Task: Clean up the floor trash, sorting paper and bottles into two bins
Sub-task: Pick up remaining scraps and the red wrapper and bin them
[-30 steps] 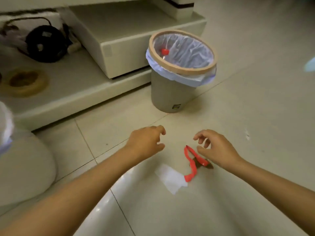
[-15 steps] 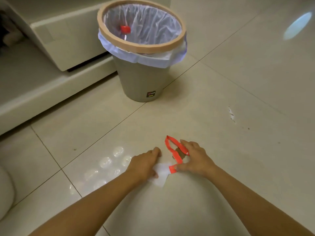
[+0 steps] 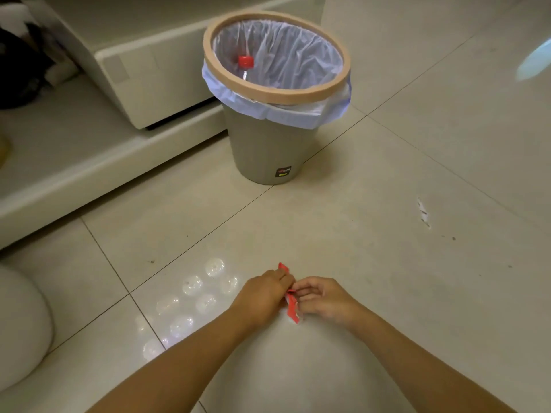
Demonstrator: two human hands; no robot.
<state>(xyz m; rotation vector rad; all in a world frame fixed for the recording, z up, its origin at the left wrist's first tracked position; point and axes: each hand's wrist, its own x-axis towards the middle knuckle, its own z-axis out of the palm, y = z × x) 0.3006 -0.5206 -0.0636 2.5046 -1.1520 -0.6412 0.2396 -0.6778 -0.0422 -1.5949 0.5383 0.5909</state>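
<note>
Glossy beige floor tiles [image 3: 387, 174], dark grout lines, pale stepped platform [image 3: 89, 162], possibly shelving, upper left

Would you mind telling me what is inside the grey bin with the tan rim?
Inside the bin is a pale plastic liner and a clear bottle with a red cap. The bin's bottom is hidden by the liner folds.
</note>
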